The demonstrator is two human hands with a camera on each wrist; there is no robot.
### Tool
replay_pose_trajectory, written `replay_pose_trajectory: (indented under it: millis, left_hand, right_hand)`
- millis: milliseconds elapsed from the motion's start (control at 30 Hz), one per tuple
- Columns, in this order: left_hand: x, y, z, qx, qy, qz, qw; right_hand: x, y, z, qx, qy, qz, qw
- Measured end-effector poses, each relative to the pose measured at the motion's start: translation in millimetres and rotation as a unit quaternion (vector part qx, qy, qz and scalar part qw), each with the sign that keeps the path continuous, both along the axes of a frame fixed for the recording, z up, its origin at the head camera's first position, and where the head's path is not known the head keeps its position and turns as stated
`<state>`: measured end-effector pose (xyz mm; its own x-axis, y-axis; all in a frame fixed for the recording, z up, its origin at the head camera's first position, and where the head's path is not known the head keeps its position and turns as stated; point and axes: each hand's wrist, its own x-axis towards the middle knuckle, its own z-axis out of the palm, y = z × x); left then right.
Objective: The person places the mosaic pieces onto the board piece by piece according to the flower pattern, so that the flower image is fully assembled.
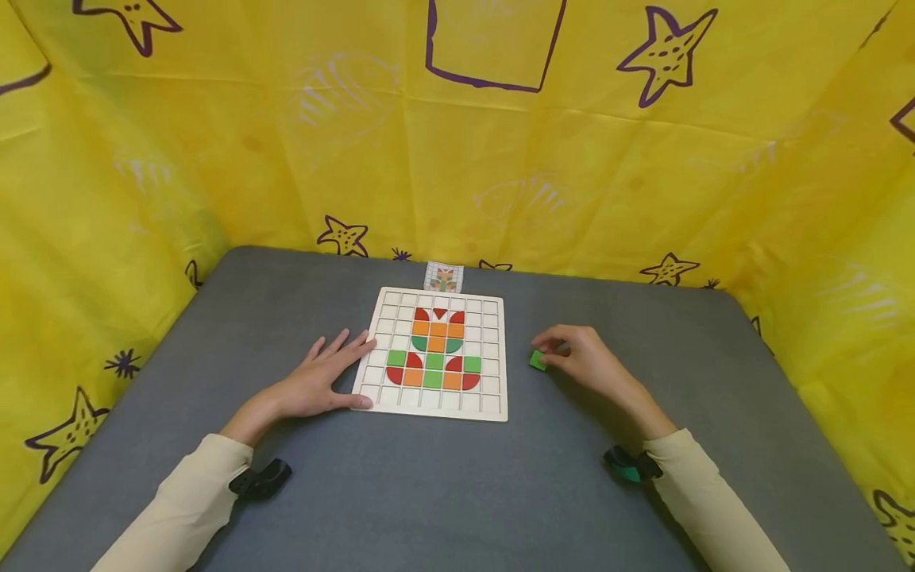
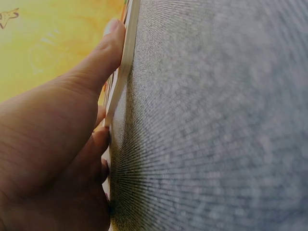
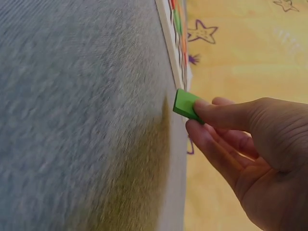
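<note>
My right hand [image 1: 582, 359] pinches a light green square tile [image 1: 538, 361] between thumb and fingers, to the right of the board. In the right wrist view the green tile [image 3: 186, 104] is tilted and held above the table. A white gridded board [image 1: 493, 405] lies flat, carrying red, orange, light green and dark green pieces arranged in a flower-like pattern. Spread across the board's left edge, my left hand [image 1: 322, 381] rests with straight fingers. The left wrist view shows the left thumb [image 2: 103, 55] on the board's edge [image 2: 129, 53].
A small printed card [image 1: 444, 277] with a similar flower pattern lies behind the board. The grey table [image 1: 429, 492] ends at a yellow cloth [image 1: 443, 159] with purple drawings. Dark bands sit on both wrists.
</note>
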<state>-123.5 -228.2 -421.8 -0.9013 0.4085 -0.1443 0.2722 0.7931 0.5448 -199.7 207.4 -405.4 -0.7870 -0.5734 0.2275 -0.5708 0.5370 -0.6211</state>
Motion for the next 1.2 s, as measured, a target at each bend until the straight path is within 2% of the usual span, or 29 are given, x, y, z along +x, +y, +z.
replay_pose_trajectory:
  millis: [133,367,567,833,1200]
  left_hand:
    - [1.0,-0.4,0.8,0.004,-0.003,0.003,1.0000]
    - [1.3,-0.4,-0.2,0.003,-0.001,0.004,1.0000]
    - [2.6,-2.0,-1.2,0.002,0.001,0.005,1.0000]
    - [3.4,-2.4,-1.2,0.001,0.001,0.007,1.0000]
    - [0.1,-1.6,-3.8,-0.003,0.003,0.004,1.0000]
  right_hand:
    - [-0.1,-10.1,2.2,-0.001,0.000,0.006,1.000]
    - [2.0,-31.4,2.8,0.028,0.020,0.024,0.999]
    - [3.9,-50.2,7.9,0.029,0.030,0.023,0.999]
    - [9.3,-76.1,9.3,0.010,-0.010,0.067,0.998]
    - [11.9,-104.7,6.6,0.000,-0.044,0.103,0.994]
